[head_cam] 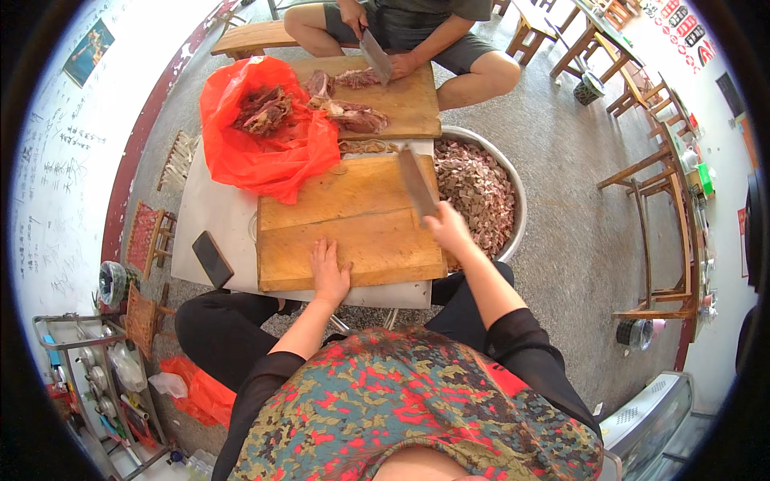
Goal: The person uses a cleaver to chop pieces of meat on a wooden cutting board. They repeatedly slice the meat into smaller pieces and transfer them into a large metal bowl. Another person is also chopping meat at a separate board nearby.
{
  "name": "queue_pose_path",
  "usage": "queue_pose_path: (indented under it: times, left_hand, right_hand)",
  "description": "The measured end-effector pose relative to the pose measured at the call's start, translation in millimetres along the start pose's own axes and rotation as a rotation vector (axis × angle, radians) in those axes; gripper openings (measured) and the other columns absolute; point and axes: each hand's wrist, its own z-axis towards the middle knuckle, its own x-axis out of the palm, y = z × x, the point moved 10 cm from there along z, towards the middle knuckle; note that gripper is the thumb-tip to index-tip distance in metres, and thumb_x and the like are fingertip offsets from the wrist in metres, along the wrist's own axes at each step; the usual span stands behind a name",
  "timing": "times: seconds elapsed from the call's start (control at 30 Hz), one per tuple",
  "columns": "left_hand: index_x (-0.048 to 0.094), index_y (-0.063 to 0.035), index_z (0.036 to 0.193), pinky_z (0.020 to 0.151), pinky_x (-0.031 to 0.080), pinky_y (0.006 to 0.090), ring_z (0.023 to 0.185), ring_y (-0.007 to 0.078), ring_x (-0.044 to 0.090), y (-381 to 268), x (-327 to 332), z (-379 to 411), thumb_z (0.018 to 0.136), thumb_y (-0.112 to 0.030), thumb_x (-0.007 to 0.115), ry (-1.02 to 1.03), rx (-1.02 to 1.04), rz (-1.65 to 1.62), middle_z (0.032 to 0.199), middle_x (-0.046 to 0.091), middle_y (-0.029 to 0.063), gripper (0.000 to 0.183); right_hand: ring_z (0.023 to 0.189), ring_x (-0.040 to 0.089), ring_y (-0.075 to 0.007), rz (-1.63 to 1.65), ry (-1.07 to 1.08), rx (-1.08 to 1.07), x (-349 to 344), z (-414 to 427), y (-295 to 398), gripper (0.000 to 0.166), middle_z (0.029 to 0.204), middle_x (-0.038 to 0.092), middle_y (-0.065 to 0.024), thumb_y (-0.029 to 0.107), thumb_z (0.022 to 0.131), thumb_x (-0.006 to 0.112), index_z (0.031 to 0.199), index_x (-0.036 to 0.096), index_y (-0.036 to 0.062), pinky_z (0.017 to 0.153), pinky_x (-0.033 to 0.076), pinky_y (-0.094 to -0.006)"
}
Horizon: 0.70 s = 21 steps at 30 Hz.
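My right hand grips the handle of a cleaver. Its blade, slightly blurred, points away from me over the right side of a thick wooden cutting board. My left hand lies palm down on the board's near edge, thumb spread. Just right of the board stands a round metal basin heaped with chopped meat pieces. A red plastic bag overlaps the board's far left corner, with dark meat showing in its opening.
Opposite me, a person's hands work with another cleaver on a second board holding meat pieces. A phone lies on the white table at left. Stools and a wire rack stand left.
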Motion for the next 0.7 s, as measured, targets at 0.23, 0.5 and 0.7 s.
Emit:
queue_pose_path:
  times: [0.23, 0.5, 0.7]
  left_hand:
    - [0.065, -0.0085, 0.093, 0.088, 0.042, 0.0466, 0.108, 0.0368, 0.053, -31.6, -20.0, 23.1, 0.079, -0.015, 0.071, -0.036, 0.012, 0.001, 0.111, 0.059, 0.0126, 0.017]
    - [0.065, -0.0078, 0.097, 0.084, 0.047, 0.0438, 0.096, 0.0337, 0.059, -29.1, -58.9, 92.0, 0.081, -0.009, 0.068, -0.213, 0.121, -0.209, 0.098, 0.063, 0.0128, 0.016]
    - [0.062, -0.006, 0.108, 0.093, 0.045, 0.0435, 0.108, 0.0357, 0.055, -20.0, -123.2, 167.8, 0.08, -0.007, 0.068, -0.414, 0.223, -0.021, 0.11, 0.06, 0.0161, 0.029]
  right_hand:
    - [0.089, 0.061, -0.0494, -0.039, -0.165, -0.063, -58.5, -21.1, 15.4, 0.025, 0.086, 0.065, -0.0281, 0.018, 0.09, 0.063, 0.1, 0.051, -0.001, 0.072, 0.049, -0.0517]
    - [0.084, 0.064, -0.0476, -0.358, 0.154, 0.044, 31.5, -29.9, 9.0, 0.025, 0.084, 0.065, -0.0298, 0.023, 0.092, 0.058, 0.095, 0.049, -0.0003, 0.074, 0.051, -0.0541]
    - [0.077, 0.066, -0.0438, -0.431, 0.15, 0.056, 27.1, -32.8, 17.2, 0.022, 0.078, 0.066, -0.0261, 0.021, 0.092, 0.058, 0.093, 0.05, 0.0003, 0.07, 0.053, -0.0512]
